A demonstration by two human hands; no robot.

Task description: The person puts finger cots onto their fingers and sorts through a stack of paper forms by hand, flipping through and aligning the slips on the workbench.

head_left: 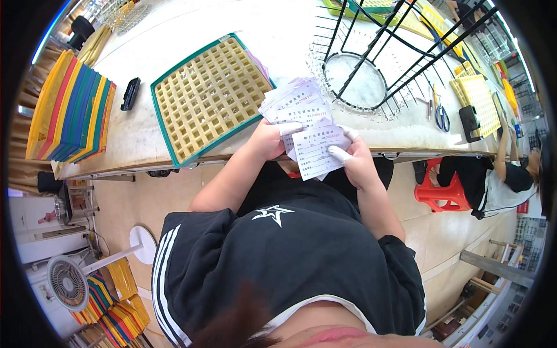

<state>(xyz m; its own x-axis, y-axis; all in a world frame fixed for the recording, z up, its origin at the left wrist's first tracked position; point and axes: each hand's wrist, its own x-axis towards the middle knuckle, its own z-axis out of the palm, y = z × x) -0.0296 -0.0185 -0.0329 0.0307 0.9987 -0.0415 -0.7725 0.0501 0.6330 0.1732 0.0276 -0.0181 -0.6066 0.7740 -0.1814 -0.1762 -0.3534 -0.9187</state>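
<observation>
Across the upper half of the frame, the white table (278, 29) offers some open top between the black wire stand (366, 55) at upper right and the green-rimmed tray (164, 129) at upper left, with its front edge running behind the paper slips (313, 149) at centre. These look light, bendy and easily creased, best held by their sides; the left hand (271, 139) pinches the fanned bundle, and the right hand (358, 161) closes thumb and fingers on the front slip's right edge.

On the desk (130, 139), left to right: folders (72, 107), tray (164, 126), wire frame (355, 107), scissors (442, 118). Paper slips (316, 153) (tray to their left) are at the near edge, before and left of the wire frame.
</observation>
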